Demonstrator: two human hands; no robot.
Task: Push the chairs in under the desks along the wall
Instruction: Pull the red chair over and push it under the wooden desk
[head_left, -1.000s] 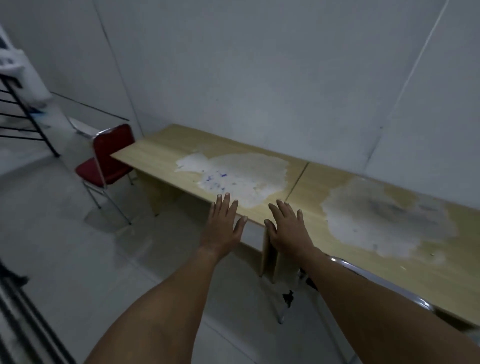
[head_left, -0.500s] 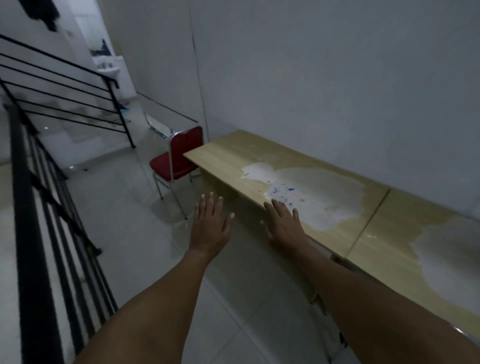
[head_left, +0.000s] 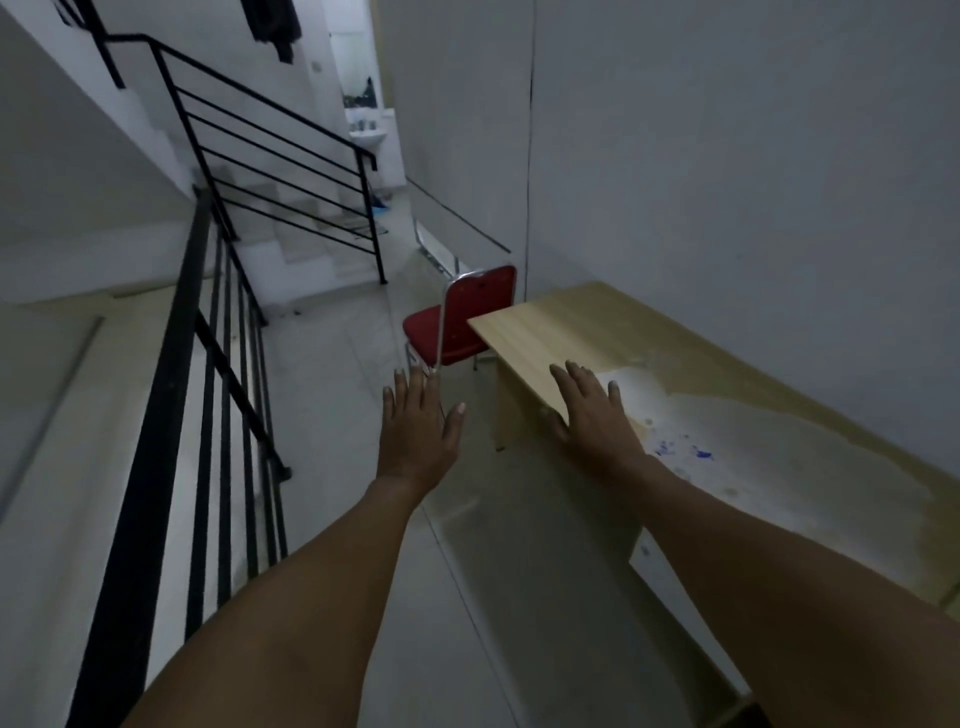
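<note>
A red padded chair (head_left: 457, 317) with a chrome frame stands on the floor just beyond the far end of the light wooden desk (head_left: 587, 325) that runs along the right wall. Part of the chair is hidden behind the desk's corner. My left hand (head_left: 418, 423) is stretched out over the floor with straight, spread fingers, short of the chair and holding nothing. My right hand (head_left: 592, 410) is open too, palm down at the desk's front edge; contact with it is unclear.
A black metal railing (head_left: 208, 395) borders the walkway on the left, with a stair railing (head_left: 280, 161) and steps beyond. The tiled floor (head_left: 332, 395) runs between railing and desk. A worn pale patch with blue marks (head_left: 691, 452) covers the desk top.
The view has swung left and forward along the desk. The red chair now lies straight ahead and closer, and both hands have moved toward the desk's far end.
</note>
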